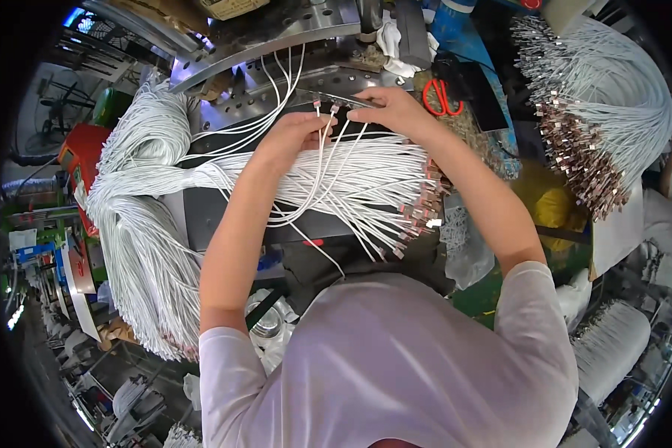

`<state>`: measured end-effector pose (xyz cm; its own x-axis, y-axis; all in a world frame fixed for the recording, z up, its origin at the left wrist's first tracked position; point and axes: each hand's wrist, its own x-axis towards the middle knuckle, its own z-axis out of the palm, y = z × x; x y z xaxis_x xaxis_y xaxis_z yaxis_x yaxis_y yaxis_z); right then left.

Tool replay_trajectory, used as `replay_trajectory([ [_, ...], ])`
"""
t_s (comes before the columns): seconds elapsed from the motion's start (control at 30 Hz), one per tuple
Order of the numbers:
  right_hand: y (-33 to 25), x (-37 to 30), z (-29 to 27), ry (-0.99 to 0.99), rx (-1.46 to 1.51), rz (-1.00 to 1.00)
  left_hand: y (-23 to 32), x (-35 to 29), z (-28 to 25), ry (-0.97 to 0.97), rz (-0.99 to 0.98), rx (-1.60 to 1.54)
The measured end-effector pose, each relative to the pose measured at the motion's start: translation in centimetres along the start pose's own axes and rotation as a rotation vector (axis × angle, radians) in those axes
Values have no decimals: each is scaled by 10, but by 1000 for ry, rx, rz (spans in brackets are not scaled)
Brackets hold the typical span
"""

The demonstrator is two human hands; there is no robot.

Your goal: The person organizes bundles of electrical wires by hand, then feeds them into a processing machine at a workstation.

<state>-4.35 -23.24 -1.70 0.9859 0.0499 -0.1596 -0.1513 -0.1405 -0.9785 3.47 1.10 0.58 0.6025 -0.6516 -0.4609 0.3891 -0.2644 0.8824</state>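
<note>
My left hand [300, 136] is closed around several white cables [322, 168], whose small copper-brown connector ends stick up past its fingertips. Close by on the right, my right hand [392, 110] is pinched, with thin white cables running down from its fingers. A slim dark metal piece [336, 97] passes along the right fingertips; whether it is gripped or lies behind them I cannot tell. Below both hands a thick bundle of white cables [299, 179] spreads across a dark surface, its connector ends [422, 213] fanned out on the right.
A perforated metal fixture [276, 33] stands just beyond my hands. Red-handled scissors [442, 98] lie right of my right hand, beside a black flat device [484, 95]. More white cables hang at the left [145, 261] and are heaped at the far right [612, 97].
</note>
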Motion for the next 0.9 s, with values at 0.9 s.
replay_trajectory([
  [0.9,-3,-1,-5,21,-92,-6,4,-2,-2,161,-71,-6],
])
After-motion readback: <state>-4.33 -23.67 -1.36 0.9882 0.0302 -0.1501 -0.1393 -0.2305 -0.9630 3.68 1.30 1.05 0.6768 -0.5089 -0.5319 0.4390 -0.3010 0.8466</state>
